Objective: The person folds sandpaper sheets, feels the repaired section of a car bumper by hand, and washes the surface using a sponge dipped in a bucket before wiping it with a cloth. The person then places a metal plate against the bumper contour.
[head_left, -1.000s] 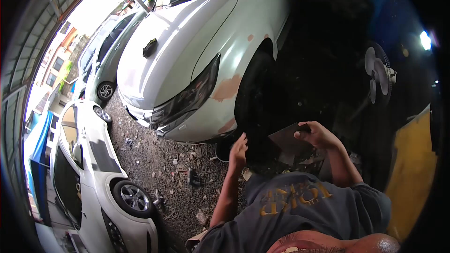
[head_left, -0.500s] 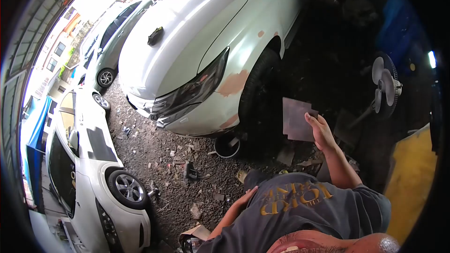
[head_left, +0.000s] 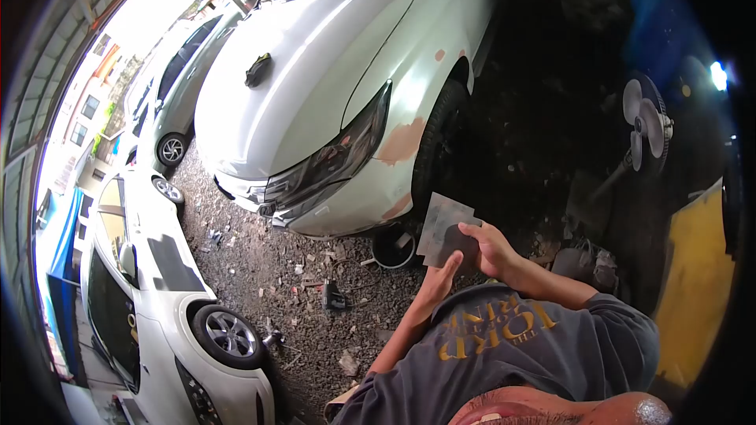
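Note:
In front of my chest, my right hand (head_left: 498,252) pinches thin sheets that look like sandpaper, with the thumb on top. A pale grey sheet (head_left: 443,222) lies at the far side, and a darker piece (head_left: 462,244) overlaps it nearer my palm. My left hand (head_left: 442,274) is at the lower edge of the sheets, thumb raised against them; its other fingers are mostly hidden behind. Ahead stands a white car (head_left: 315,102), with a pinkish-brown patch (head_left: 403,142) on the fender between headlight (head_left: 335,161) and front tire (head_left: 441,138).
A bucket (head_left: 394,250) sits on the gravel under the bumper. A dark object (head_left: 335,296) lies nearer me. A second white car (head_left: 169,307) stands at left, a fan (head_left: 647,122) and a yellow panel (head_left: 693,283) at right. A dark cloth-like item (head_left: 257,70) rests on the hood.
My right hand has brought the sheets leftward and down toward my chest. My left hand has risen from beside my body to meet them. The view has shifted slightly.

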Motion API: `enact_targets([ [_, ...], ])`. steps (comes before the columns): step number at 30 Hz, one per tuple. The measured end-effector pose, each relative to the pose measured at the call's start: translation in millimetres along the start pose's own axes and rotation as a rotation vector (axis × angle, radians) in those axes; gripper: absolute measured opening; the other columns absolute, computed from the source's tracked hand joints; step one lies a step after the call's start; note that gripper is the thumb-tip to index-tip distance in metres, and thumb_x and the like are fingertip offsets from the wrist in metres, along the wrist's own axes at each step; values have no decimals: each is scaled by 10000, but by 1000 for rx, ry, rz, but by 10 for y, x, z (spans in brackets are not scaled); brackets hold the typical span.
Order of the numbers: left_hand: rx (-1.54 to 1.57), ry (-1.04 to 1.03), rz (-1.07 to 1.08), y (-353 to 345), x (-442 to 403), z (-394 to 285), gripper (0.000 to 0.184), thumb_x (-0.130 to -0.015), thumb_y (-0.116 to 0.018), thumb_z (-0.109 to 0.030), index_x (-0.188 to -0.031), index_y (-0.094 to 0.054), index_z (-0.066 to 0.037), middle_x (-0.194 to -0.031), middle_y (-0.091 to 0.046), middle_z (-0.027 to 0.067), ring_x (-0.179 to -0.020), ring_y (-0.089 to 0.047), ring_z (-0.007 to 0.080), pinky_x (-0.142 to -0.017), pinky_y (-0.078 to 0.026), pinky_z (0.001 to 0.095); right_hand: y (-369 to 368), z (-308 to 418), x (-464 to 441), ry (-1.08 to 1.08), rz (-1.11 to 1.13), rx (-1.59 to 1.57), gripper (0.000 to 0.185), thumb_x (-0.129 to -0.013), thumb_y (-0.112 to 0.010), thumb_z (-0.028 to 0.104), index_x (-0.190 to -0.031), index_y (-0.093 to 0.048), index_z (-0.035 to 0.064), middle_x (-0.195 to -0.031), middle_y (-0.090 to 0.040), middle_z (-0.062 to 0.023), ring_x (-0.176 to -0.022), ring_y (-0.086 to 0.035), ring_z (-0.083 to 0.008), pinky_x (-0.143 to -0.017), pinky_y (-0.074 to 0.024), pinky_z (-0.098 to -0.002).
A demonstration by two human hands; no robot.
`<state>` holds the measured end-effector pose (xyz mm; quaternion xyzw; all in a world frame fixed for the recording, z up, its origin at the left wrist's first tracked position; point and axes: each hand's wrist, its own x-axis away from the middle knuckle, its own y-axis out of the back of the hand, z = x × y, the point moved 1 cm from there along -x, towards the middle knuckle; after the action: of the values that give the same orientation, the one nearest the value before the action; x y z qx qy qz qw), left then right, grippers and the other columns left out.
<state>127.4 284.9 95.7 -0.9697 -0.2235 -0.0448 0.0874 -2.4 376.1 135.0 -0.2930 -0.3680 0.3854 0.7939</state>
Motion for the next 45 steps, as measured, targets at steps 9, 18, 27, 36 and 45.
enact_targets([
  [9,509,65,-420,838,-1,292,543,-1053,-498,-377,-1349,-502,78,-1368,-551,129,-1261,-517,203,-1117,-356,344,641,-629,-473,-16,38,638,298,-1006,-590,346,-1077,-614,58,-985,-695,-81,-814,-700,-177,-718,-563,-319],
  [18,288,68,-365,1192,286,188,611,-1061,-321,-521,-1233,-568,12,-1023,-682,168,-845,-658,248,-721,-491,351,2463,-1819,-429,-610,-164,1811,440,-940,-558,384,-1200,-686,52,-1216,-680,-188,-1150,-637,-365,-956,-503,-488],
  [27,311,179,-372,1209,359,368,692,-1057,-254,-565,-1092,-591,38,-896,-693,182,-712,-634,243,-642,-472,326,2831,-2014,-600,-583,321,1831,530,-966,-452,431,-1158,-698,3,-1212,-671,-211,-1135,-628,-387,-977,-463,-498],
  [36,322,99,-537,1330,149,41,672,-1041,-329,-584,-1136,-592,27,-845,-685,162,-690,-628,232,-617,-471,321,116,1057,429,685,-176,1638,259,-863,-680,175,-1070,-670,20,-1088,-663,-168,-1040,-638,-347,-903,-511,-408],
  [45,254,32,-438,1362,-56,-41,650,-1056,-317,-549,-1143,-607,26,-910,-713,167,-735,-677,239,-640,-502,325,-2051,2667,2436,1841,499,2531,470,-957,-652,427,-869,-617,-33,-895,-575,-104,-711,-592,-215,-598,-494,-318],
])
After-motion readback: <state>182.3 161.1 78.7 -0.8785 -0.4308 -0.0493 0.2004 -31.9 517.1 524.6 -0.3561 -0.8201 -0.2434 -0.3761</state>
